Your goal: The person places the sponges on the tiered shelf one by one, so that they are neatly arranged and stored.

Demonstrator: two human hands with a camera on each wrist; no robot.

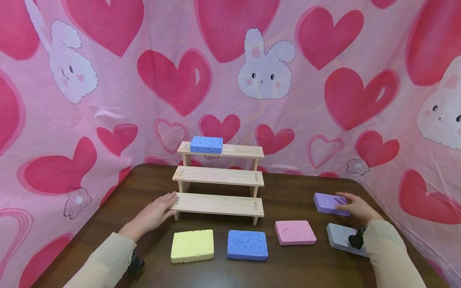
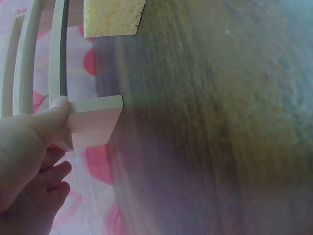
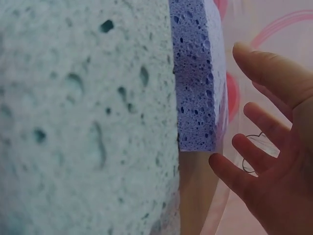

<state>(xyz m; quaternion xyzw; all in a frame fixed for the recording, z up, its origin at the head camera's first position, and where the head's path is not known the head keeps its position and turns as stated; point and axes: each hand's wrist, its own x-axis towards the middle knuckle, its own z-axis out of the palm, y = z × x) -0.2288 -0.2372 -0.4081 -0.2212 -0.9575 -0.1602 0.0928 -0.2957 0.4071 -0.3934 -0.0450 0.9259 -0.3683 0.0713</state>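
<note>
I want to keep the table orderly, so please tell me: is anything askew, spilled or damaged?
Nothing looks spilled or damaged. The gray sponge and purple sponge at the right lie slightly slanted, unlike the squarer front blue sponge, though this seems minor.

A pale pink fabric hanging [image 1: 223,80], printed with deep-pink hearts [image 1: 176,80] and white cartoon rabbit heads [image 1: 264,76], fills the upper frame and both sides. A dark brown wood-grain desk [image 1: 295,192] spreads across the lower frame.

Bare bench [image 1: 289,200] leaves passage between the three-tier wooden stand [image 1: 217,176] and purple sponge [image 1: 325,203]. The gray sponge [image 1: 339,236] obstructs the latter's near side.
</note>
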